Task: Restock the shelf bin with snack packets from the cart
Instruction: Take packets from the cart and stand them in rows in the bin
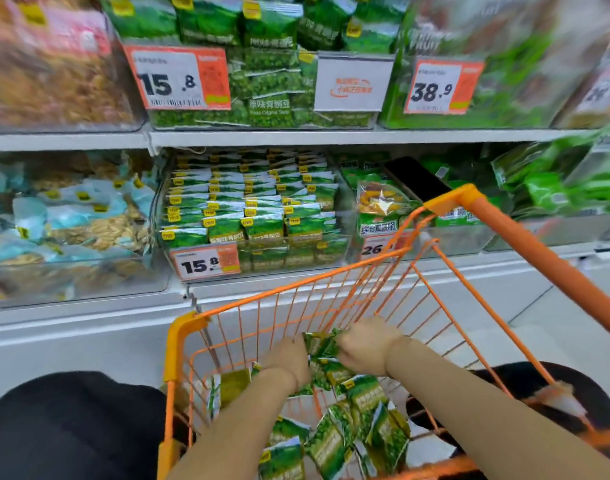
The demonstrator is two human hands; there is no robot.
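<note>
The scene was brightly and evenly lit, with only faint shadow under the shelf (296, 136) edges. Motion blur smeared the upper corners and both side edges; the packets at top right were streaked. The centre bin (255, 216) stayed fairly sharp, its price tag (206, 263) readable as 15.8. Wide-angle distortion bowed the shelf lines and the orange cart (525, 244) handle. Clear bin fronts carried soft glare

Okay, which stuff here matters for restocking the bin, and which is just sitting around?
Job:
left hand
right hand
held green packets
loose green packets
orange cart
lower 15.8 bin

Bystanders:
black phone
blue packets
38.9 tag
</note>
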